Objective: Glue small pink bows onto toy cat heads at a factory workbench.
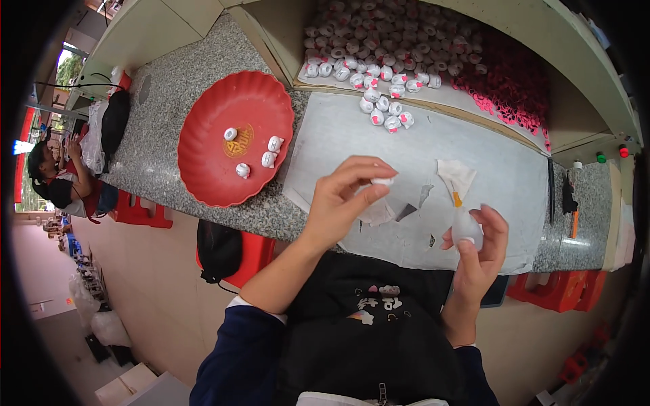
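Note:
Between the thumb and fingers of my left hand (342, 196) is a small white round piece (384, 181), partly hidden by the fingertips. My right hand (482, 243) is wrapped round a translucent squeeze bottle (467, 227), whose narrow orange tip (457, 199) points away from me. Just beyond that tip lies a crumpled white cloth (456, 176) on the pale sheet (325, 135) covering the worktop. Another whitish scrap (377, 214) and a dark grey patch (407, 212) lie under and beside my left hand.
A red scalloped dish (203, 149) with several white pieces stands on the speckled stone worktop (162, 88) at left. A shelf holds heaped white pieces (393, 40) and pink parts (508, 88); some white pieces sit on the sheet before it. A person (74, 169) is at far left.

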The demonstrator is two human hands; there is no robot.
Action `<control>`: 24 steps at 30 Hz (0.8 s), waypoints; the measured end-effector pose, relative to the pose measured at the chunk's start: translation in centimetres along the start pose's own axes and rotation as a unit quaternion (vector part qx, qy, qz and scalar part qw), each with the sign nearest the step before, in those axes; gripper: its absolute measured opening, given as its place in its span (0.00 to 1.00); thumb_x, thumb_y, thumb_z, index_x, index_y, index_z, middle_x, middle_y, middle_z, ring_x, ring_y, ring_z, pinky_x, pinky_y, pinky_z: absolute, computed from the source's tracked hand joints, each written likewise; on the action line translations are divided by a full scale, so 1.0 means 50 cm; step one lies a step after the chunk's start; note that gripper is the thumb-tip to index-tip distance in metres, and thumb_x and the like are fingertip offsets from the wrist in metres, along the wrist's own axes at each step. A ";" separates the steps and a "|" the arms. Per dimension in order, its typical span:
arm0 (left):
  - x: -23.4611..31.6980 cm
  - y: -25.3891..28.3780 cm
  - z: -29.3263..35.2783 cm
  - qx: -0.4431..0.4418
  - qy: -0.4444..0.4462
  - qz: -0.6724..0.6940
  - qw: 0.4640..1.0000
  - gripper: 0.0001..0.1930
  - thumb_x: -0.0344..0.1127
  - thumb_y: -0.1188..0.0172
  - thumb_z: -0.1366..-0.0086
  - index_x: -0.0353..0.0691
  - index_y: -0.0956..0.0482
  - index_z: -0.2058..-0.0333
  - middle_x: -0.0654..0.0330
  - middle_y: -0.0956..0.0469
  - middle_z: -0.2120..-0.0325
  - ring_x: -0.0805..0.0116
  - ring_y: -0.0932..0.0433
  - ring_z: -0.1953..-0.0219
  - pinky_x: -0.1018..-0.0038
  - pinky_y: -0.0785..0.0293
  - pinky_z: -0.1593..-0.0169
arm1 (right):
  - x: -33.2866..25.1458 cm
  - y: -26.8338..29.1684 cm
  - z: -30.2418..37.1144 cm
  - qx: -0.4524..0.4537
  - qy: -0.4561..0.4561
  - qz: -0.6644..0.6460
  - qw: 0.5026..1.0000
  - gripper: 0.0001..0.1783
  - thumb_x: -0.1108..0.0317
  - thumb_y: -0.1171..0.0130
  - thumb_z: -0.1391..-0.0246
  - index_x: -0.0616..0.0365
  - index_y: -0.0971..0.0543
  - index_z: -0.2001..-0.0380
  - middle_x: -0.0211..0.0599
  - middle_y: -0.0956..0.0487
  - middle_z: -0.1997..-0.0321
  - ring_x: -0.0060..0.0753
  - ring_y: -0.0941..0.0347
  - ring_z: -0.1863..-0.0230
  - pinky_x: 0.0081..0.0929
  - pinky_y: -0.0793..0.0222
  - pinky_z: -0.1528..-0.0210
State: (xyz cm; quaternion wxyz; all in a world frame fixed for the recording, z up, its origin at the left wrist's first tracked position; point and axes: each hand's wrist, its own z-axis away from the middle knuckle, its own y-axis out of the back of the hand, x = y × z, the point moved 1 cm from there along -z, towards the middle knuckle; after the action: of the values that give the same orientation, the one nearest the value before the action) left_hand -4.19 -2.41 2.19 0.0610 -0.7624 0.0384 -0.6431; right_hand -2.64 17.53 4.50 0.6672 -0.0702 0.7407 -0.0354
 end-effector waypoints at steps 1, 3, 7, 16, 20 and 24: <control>0.000 -0.012 0.016 0.007 0.026 0.070 0.997 0.08 0.21 0.47 0.51 0.32 0.30 0.70 0.55 0.32 0.64 0.68 0.29 0.65 0.74 0.32 0.60 | 0.013 0.015 -0.004 -0.029 0.033 -0.067 0.997 0.19 0.73 0.47 0.61 0.63 0.38 0.63 0.39 0.38 0.61 0.26 0.38 0.67 0.21 0.34 0.74; 0.010 -0.043 0.039 0.018 0.063 0.152 0.986 0.10 0.21 0.47 0.51 0.32 0.31 0.68 0.53 0.32 0.63 0.67 0.29 0.65 0.73 0.32 0.60 | 0.004 0.014 -0.012 -0.011 0.047 -0.126 0.991 0.19 0.71 0.45 0.62 0.61 0.38 0.65 0.38 0.38 0.61 0.25 0.39 0.66 0.19 0.35 0.72; 0.001 -0.059 0.062 0.017 0.049 0.218 0.975 0.14 0.22 0.47 0.51 0.31 0.35 0.63 0.50 0.32 0.63 0.64 0.28 0.64 0.71 0.31 0.59 | -0.020 -0.002 -0.010 0.048 0.082 -0.151 0.984 0.21 0.65 0.41 0.63 0.57 0.38 0.67 0.36 0.38 0.65 0.23 0.44 0.67 0.15 0.42 0.66; 0.006 -0.059 0.082 0.004 0.016 0.235 0.972 0.17 0.17 0.49 0.51 0.30 0.37 0.59 0.52 0.33 0.61 0.68 0.32 0.57 0.78 0.35 0.55 | -0.029 -0.031 0.020 0.007 0.324 0.051 0.945 0.25 0.55 0.36 0.68 0.55 0.38 0.72 0.32 0.38 0.75 0.19 0.43 0.82 0.12 0.45 0.85; 0.007 -0.060 0.085 -0.001 0.015 0.242 0.970 0.18 0.17 0.49 0.51 0.30 0.38 0.59 0.52 0.33 0.62 0.68 0.33 0.57 0.77 0.36 0.54 | -0.025 -0.038 0.019 -0.012 0.334 0.058 0.941 0.26 0.56 0.35 0.70 0.55 0.38 0.73 0.32 0.37 0.75 0.19 0.43 0.83 0.12 0.44 0.86; 0.007 -0.063 0.085 0.001 0.017 0.241 0.970 0.17 0.17 0.49 0.51 0.30 0.37 0.59 0.53 0.33 0.61 0.68 0.33 0.57 0.77 0.37 0.54 | -0.026 -0.041 0.025 -0.014 0.333 0.057 0.941 0.25 0.55 0.35 0.70 0.55 0.38 0.74 0.31 0.37 0.75 0.19 0.42 0.83 0.13 0.43 0.86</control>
State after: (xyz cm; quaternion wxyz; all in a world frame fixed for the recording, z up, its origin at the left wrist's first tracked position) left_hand -0.02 0.82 2.30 0.2138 -0.7199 0.2212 -0.6222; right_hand -1.16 15.74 5.96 0.3822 -0.0217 0.9238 -0.0084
